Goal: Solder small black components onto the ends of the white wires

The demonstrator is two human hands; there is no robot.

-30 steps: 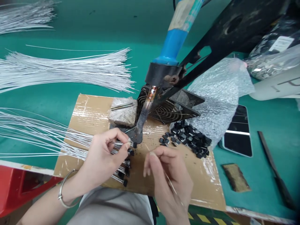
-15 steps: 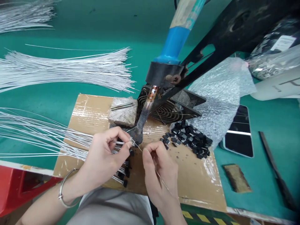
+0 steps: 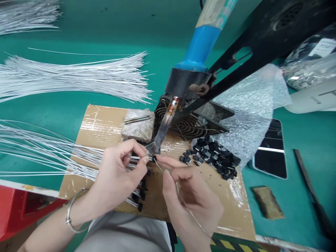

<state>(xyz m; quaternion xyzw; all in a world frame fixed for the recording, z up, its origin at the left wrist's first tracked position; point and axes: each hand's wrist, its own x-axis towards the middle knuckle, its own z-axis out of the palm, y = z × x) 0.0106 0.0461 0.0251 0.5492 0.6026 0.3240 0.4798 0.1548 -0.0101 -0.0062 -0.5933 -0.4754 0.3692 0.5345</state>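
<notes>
My left hand (image 3: pixel 122 168) is closed in a pinch on a thin white wire, holding its end under the tip of the soldering iron (image 3: pixel 163 130). A small black connector (image 3: pixel 153 159) sits at that wire end. My right hand (image 3: pixel 193 196) holds a strand of solder wire (image 3: pixel 191 212) between thumb and fingers, its index finger stretched to the black connector. The solder runs back across the palm. Below my left hand lie several white wires with black connectors (image 3: pixel 142 194) at their ends.
A pile of black connectors (image 3: pixel 216 157) lies on the cardboard (image 3: pixel 102 120), beside a small fan (image 3: pixel 183 127). Bundles of white wire (image 3: pixel 78 78) spread to the left. Rightward are bubble wrap (image 3: pixel 249 105), a phone (image 3: pixel 271 159), a brown sponge (image 3: pixel 267 202) and a dark file-like tool (image 3: pixel 307 182).
My right hand has opened out somewhat, its index finger reaching left to a black connector now visible at the wire end. The left hand keeps its pinch almost unmoved. The view shifts slightly.
</notes>
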